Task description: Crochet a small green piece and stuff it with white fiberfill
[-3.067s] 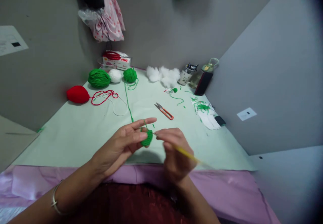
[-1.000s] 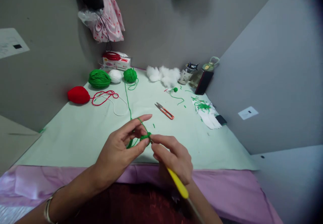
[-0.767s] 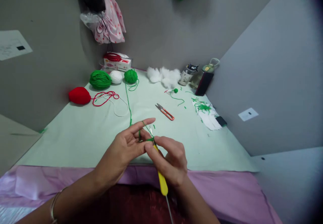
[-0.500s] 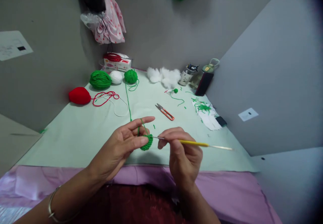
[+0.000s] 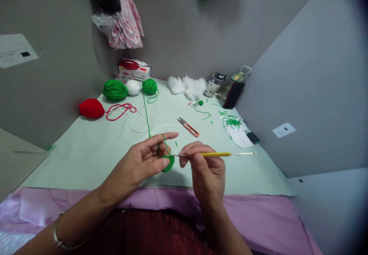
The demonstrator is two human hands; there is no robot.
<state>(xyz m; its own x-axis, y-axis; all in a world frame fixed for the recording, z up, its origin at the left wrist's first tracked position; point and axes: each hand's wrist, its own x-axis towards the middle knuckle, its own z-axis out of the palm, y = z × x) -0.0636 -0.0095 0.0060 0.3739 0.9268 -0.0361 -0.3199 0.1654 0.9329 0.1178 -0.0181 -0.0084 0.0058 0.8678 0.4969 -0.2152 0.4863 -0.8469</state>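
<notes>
Pinched between the thumb and fingers of my left hand (image 5: 143, 157) is a small round green crochet piece (image 5: 169, 164). Green yarn (image 5: 166, 143) loops over its raised index finger and down to the piece. A yellow-handled crochet hook (image 5: 215, 154) lies in my right hand (image 5: 205, 170), held like a pen. The hook's thin metal tip points left and meets the top edge of the piece. From the left hand the strand runs back to a small green yarn ball (image 5: 150, 86).
Orange thread snips (image 5: 188, 127) lie beyond my hands. Further back are a red yarn ball (image 5: 91, 108), a green skein (image 5: 115, 90), white yarn (image 5: 133, 87), white stuffing (image 5: 187, 87) and a dark phone (image 5: 233, 95). Green yarn scraps (image 5: 231, 122) lie at the right.
The hook has swung to nearly level and shifted left, its back end now higher. My right hand moved slightly left with it. My left hand still holds the crochet piece.
</notes>
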